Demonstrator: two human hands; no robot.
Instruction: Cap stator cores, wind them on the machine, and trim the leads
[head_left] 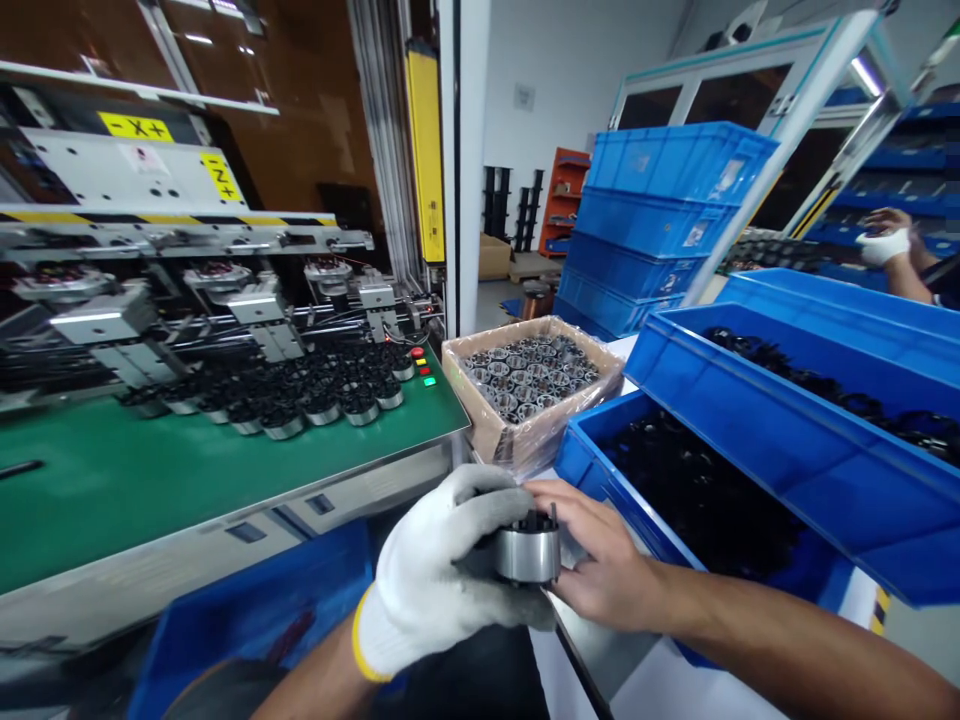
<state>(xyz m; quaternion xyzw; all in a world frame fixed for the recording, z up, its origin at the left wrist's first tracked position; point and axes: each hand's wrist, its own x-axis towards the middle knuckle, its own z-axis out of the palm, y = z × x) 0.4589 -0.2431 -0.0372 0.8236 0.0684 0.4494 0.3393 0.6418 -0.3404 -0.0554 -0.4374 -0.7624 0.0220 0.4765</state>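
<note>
Between my two hands is a motor stator core (528, 555), a shiny steel ring with a black plastic part on top. My left hand (442, 570), in a white knit glove with a yellow cuff, is closed round its left side. My bare right hand (600, 555) grips it from the right, thumb low and fingers at the top edge. The fingers partly hide the ring's far side and underside. Just beyond my hands stands a cardboard box (491, 435) lined with clear plastic, holding many bare steel cores (525, 375).
Left, a green worktop (150, 490) carries rows of black-topped cores (300, 395) before a winding machine (262, 310). Right are blue bins (600, 465) with black parts and stacked blue crates (645, 220). Another person's gloved hand (885, 245) shows far right. A blue bin (247, 610) sits below the worktop.
</note>
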